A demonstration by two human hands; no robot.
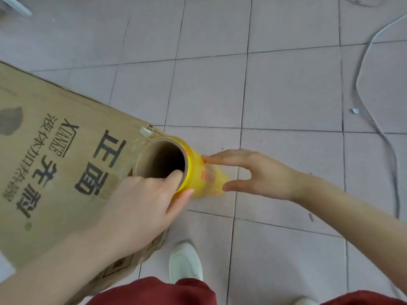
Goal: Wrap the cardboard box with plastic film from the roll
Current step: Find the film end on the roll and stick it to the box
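Observation:
A large brown cardboard box (50,150) with black printed characters fills the left of the view and stands on the tiled floor. A roll of yellow plastic film (198,170) on a cardboard tube stands upright at the box's right corner, its open end facing me. My left hand (141,208) grips the top rim of the roll, thumb hooked inside the tube and fingers on the outside. My right hand (253,170) reaches in from the right, thumb and fingertips spread and touching the yellow film on the roll's side.
Grey floor tiles (275,89) stretch ahead and to the right. A grey cable (370,119) snakes along the right side, with a small scrap (355,111) beside it. My white shoe (185,260) and red trousers (154,292) show at the bottom.

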